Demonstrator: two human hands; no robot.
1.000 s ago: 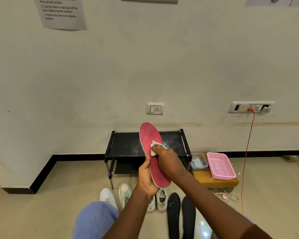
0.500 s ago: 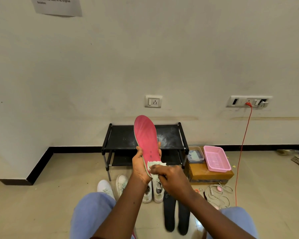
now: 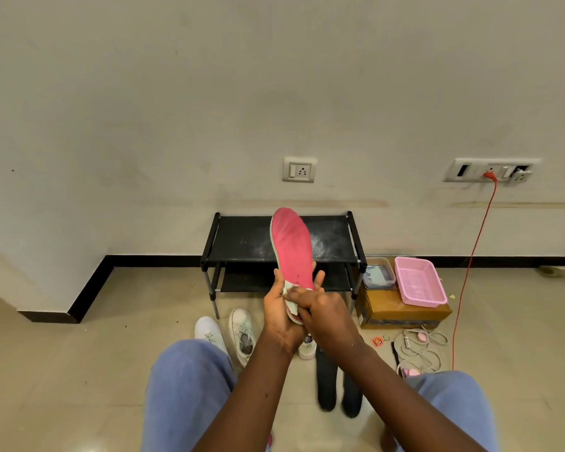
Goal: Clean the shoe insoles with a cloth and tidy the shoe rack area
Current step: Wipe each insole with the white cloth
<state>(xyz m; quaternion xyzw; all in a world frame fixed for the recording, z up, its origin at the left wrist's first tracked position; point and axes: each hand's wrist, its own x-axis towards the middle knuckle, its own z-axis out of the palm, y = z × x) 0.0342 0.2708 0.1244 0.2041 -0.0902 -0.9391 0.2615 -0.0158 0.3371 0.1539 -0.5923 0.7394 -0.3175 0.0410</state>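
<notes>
Knees (image 3: 186, 386): blue trousers, bottom edge.
Black insoles (image 3: 327, 383): flat on the floor between the knees.
Left hand (image 3: 278, 318): fingers curled round the heel end of the upright pink insole (image 3: 292, 246).
Right hand (image 3: 327, 311): fingers curled on a pale cloth (image 3: 289, 288), pressing it to the insole's lower part.
White shoes (image 3: 242, 331): on the floor beyond the left knee.
Shoe rack (image 3: 248, 239): black, against the wall, top shelf dusty.

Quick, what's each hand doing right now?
Left hand: grips the pink insole at its heel end.
Right hand: pinches the cloth against the insole.
</notes>
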